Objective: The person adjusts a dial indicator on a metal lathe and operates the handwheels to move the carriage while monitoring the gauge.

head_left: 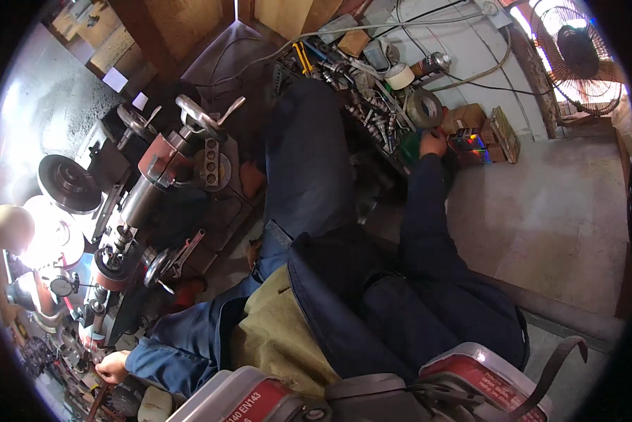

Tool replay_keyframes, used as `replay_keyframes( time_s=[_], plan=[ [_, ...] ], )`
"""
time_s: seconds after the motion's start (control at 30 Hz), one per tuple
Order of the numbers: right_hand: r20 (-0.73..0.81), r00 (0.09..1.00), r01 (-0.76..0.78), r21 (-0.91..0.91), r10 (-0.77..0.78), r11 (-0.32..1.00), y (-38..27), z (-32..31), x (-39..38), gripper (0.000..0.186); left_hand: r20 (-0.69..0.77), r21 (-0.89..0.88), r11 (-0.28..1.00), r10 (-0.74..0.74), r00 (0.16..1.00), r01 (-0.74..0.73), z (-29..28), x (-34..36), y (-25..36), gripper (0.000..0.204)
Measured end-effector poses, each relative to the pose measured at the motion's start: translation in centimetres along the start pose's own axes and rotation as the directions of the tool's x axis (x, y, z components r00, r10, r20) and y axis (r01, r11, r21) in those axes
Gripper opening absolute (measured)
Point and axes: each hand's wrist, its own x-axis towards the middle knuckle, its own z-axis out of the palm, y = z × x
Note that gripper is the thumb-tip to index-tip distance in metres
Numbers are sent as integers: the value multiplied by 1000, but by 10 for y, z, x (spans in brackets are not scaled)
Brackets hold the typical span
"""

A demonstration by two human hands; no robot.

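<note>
My left hand point(112, 367) reaches out at the lower left, among small metal parts beside the machine. Its fingers are closed; what they hold is too small to make out. A dial gauge point(61, 285) sits just beyond it. My right hand point(433, 143) stretches far forward to the bench on the right. Its fingers are curled, next to a green item point(409, 149) and some small shiny-labelled boxes point(468, 145); whatever is in them is hidden. Just beyond it lies a roll of tape point(424, 107).
A machine with chromed handwheels point(202, 116) fills the left side, beside a bright lamp point(49, 232). Many drill bits and cutters point(372, 105) lie heaped ahead, near a spray can point(430, 65). A wire-cage fan point(578, 53) stands far right. Red-and-white filter housings point(481, 376) intrude below.
</note>
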Motion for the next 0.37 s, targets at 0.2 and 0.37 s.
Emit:
replay_keyframes(
  time_s=[0.2, 0.37],
  plan=[
    [-110, 971, -212, 11, 212, 977, 53, -19, 27, 36, 53, 122, 983, 131, 990, -137, 12, 9, -32, 24],
    [-151, 987, -25, 183, 54, 983, 43, -12, 21, 39, 113, 185, 955, 214, 970, -232, 0, 34, -72, 24]
  ],
)
